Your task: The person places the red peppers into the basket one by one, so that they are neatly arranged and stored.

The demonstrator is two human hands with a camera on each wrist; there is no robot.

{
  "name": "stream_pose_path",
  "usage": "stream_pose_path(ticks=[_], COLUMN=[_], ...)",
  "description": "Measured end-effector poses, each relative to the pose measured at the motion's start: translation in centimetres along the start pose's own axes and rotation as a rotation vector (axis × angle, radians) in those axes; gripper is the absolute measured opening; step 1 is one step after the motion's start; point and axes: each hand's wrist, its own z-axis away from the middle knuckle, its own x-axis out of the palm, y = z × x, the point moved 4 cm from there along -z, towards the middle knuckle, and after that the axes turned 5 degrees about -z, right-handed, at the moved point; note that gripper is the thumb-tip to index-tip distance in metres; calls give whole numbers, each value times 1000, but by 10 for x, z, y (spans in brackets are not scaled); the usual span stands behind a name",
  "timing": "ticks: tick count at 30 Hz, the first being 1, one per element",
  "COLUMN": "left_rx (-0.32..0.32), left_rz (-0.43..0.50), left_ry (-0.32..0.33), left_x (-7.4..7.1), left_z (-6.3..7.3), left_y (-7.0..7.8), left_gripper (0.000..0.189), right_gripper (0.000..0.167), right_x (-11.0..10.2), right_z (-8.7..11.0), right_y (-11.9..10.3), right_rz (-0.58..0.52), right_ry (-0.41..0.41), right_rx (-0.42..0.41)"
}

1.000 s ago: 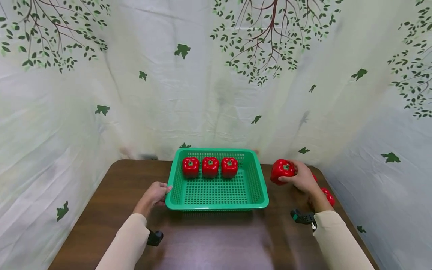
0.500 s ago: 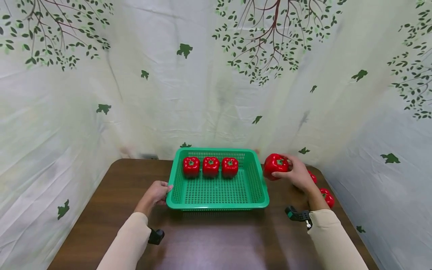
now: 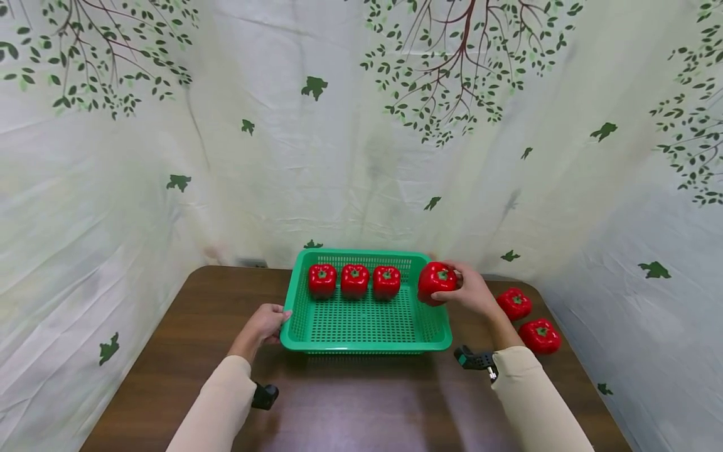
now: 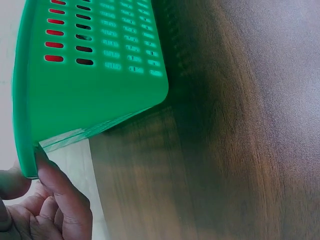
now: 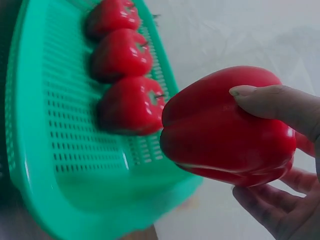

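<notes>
Right hand (image 5: 300,205) gripping a glossy red bell pepper (image 5: 225,130) near a green, perforated basket (image 5: 90,197); three more red peppers (image 5: 120,56) sit inside in a row.

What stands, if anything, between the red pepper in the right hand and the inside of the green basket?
Nothing visible does. The right hand holds the red pepper apparently above the right side of the green basket; the three peppers inside stand further left, with a gap in the head view.

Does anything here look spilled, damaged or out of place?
No, nothing stands out: three peppers line up in the green basket, two peppers sit on the table, and the pepper in the right hand looks whole.
</notes>
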Motion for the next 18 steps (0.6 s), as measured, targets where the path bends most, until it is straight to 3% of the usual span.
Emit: stream_pose_path(ticks=[10, 18], left_rx=[3, 22], left_rz=[22, 52], left_ry=[-11, -8], left_x=[2, 1], left_z=[2, 3], left_y=[-5, 0], left_gripper=[35, 34], right_gripper=[73, 69], right_x=[34, 59], right_z=[-16, -28], right_y=[-12, -24], right_rz=[41, 12], right_ry=[-76, -81], right_rx=[-51, -56])
